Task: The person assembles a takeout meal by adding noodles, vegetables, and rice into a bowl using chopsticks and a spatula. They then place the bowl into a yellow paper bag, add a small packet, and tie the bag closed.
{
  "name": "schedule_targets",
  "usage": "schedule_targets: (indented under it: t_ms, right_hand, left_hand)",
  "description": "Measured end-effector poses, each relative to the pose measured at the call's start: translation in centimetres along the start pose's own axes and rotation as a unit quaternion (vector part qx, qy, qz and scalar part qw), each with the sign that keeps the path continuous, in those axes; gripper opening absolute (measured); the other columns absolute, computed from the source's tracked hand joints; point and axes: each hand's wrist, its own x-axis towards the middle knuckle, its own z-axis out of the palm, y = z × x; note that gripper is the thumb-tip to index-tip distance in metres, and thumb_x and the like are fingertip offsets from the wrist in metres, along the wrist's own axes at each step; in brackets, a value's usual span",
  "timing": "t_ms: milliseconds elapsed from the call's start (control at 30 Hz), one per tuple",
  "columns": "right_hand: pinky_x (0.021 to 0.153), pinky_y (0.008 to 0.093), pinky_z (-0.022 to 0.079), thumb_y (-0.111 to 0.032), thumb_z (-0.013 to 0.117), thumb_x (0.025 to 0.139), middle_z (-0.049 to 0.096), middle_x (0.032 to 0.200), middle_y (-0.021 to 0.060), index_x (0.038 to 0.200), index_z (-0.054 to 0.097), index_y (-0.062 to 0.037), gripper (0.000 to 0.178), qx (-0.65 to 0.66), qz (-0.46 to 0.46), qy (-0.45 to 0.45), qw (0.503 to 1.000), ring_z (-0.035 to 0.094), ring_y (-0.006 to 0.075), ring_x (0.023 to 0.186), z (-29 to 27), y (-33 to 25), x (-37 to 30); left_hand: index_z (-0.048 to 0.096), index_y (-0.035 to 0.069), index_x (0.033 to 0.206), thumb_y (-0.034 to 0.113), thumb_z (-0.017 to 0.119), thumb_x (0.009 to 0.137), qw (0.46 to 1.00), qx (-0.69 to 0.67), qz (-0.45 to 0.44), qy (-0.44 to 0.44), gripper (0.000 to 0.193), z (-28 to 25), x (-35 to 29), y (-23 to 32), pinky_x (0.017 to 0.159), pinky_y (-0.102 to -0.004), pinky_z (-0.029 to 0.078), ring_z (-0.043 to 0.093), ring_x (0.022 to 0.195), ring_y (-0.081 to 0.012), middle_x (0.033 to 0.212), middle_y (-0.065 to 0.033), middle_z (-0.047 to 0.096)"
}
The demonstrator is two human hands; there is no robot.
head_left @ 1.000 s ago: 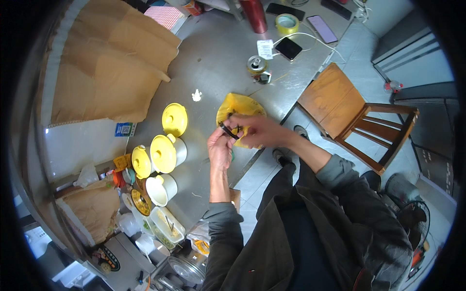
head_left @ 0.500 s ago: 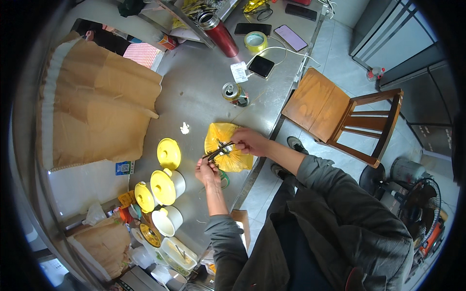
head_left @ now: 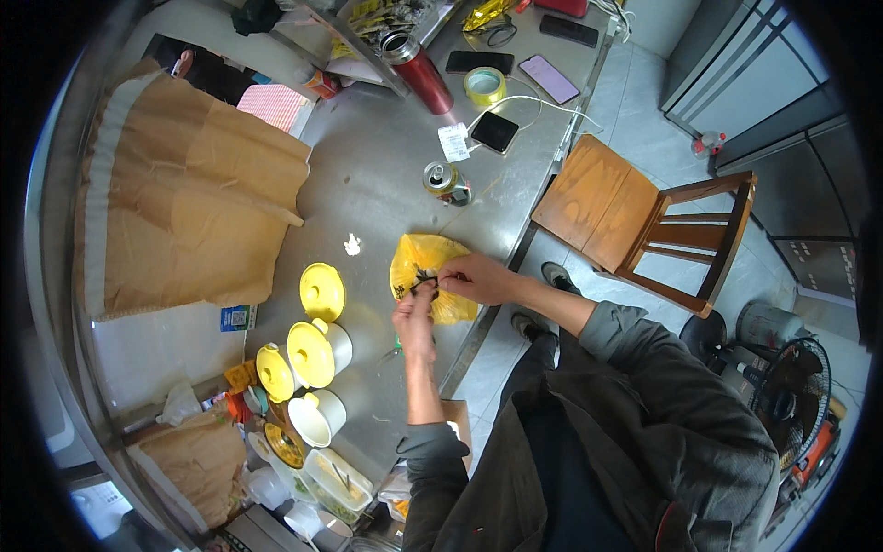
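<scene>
A yellow plastic bag (head_left: 430,247) lies on the metal table, opened out beneath my hands. Dark thin strands (head_left: 422,276) cross over it, too small to name for certain. My left hand (head_left: 415,318) pinches these strands at the bag's left side. Close beside it, the fingers of my right hand (head_left: 478,280) are pressed together on the strands' other end. Part of a green ring-shaped thing (head_left: 398,343) shows by my left wrist, mostly hidden.
An opened drink can (head_left: 448,183) stands beyond the bag. Yellow-lidded white pots (head_left: 311,353) are at the left. Farther back are a red flask (head_left: 425,81), yellow tape (head_left: 485,86) and several phones (head_left: 495,132). A wooden chair (head_left: 598,195) stands at the right.
My left hand has moved right and slightly up, closer to my right hand. The strands now show as a smaller bunch between the fingers, and the green ring is more covered.
</scene>
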Motion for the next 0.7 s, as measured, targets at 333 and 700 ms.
schedule_targets:
  t_ms: [333,700]
  right_hand:
    - [0.073,0.0452,0.056,-0.024,0.068,0.080,0.070,0.082,0.0221,0.082,0.073,-0.0021,0.022,-0.115,0.152,0.308,0.932,0.072,0.0356,0.081,-15.0,8.1,13.0]
    - [0.071,0.0502,0.049,-0.002,0.055,0.090,0.063,0.089,0.0254,0.107,0.055,-0.0023,0.016,-0.190,-0.018,0.174,0.966,0.062,0.0471,0.087,-16.1,6.2,9.1]
  left_hand:
    - [0.061,-0.001,0.114,0.006,0.068,0.086,0.946,0.240,0.145,0.162,0.030,-1.4,0.2,-2.7,0.066,-0.0266,0.047,0.052,0.076,-0.0124,0.108,-0.0077,0.058]
    - [0.048,-0.001,0.134,0.003,0.070,0.083,0.823,0.318,0.471,-0.007,0.055,9.0,-3.0,6.9,0.101,-0.0373,0.046,0.049,0.131,-0.0280,0.143,-0.0156,0.050]
